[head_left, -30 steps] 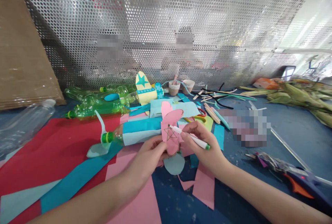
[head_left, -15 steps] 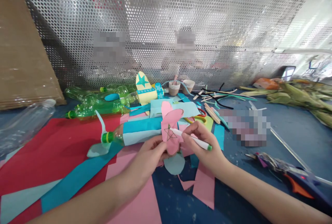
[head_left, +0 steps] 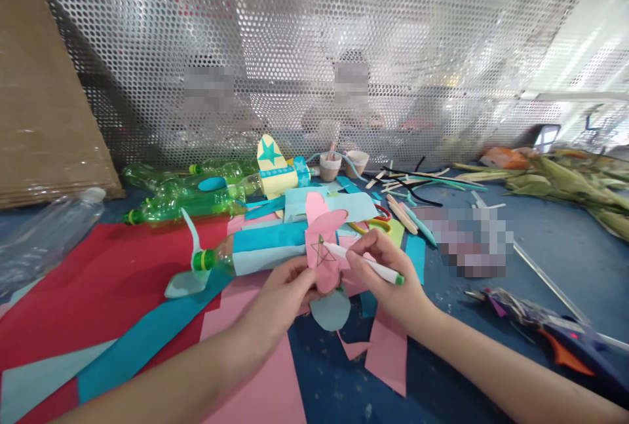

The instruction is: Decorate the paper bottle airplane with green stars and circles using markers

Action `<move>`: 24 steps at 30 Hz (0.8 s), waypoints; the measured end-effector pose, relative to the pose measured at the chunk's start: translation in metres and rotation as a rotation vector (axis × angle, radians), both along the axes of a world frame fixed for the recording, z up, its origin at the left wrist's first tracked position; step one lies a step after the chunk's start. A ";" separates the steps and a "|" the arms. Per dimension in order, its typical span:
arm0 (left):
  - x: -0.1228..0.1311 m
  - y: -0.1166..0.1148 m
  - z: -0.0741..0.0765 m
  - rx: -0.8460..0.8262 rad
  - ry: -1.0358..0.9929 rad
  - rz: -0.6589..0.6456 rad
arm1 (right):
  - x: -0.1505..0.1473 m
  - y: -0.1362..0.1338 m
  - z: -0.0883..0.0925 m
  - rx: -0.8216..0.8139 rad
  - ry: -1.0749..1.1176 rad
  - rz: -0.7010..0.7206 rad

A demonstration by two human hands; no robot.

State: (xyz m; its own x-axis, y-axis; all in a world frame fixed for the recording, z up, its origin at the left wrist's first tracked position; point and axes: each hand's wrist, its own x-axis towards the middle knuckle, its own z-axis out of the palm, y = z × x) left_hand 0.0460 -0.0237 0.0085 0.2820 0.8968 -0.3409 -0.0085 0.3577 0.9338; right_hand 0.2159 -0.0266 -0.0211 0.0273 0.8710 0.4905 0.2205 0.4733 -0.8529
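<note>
My left hand (head_left: pixel 293 283) pinches the lower left edge of a pink paper cutout (head_left: pixel 325 274) with rounded lobes. A star outline is drawn on the cutout. My right hand (head_left: pixel 386 273) grips a white marker (head_left: pixel 366 263) with a green end, its tip at the top of the star. Just left of the cutout lies a plastic bottle (head_left: pixel 223 257) with a green cap, wrapped in blue and light blue paper (head_left: pixel 268 257). A light blue rounded piece (head_left: pixel 331 310) shows below the cutout.
Red paper (head_left: pixel 113 260) and pink scraps (head_left: pixel 388 352) cover the table. A glue gun (head_left: pixel 555 329) lies at right. Green bottles (head_left: pixel 191 204), a yellow paper-wrapped bottle (head_left: pixel 278 178) and small pots (head_left: pixel 330 166) stand behind. Scissors (head_left: pixel 376 222) lie beyond my right hand. Cardboard (head_left: pixel 49 96) leans at left.
My right hand and the marker have shifted very slightly to the right, with the tip still at the top of the star. My left hand and the pink cutout hold their place.
</note>
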 end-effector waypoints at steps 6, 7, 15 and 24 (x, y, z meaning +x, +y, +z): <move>-0.001 -0.001 -0.001 0.032 -0.008 -0.005 | 0.001 0.001 -0.002 -0.011 -0.003 0.004; -0.001 -0.001 -0.001 0.032 -0.012 -0.006 | 0.000 0.001 -0.002 -0.008 0.001 -0.006; 0.000 0.000 -0.002 0.023 -0.021 -0.003 | 0.000 0.001 0.000 -0.003 0.004 -0.019; -0.001 0.000 -0.001 0.022 -0.019 -0.008 | 0.000 0.002 0.002 -0.025 0.014 -0.024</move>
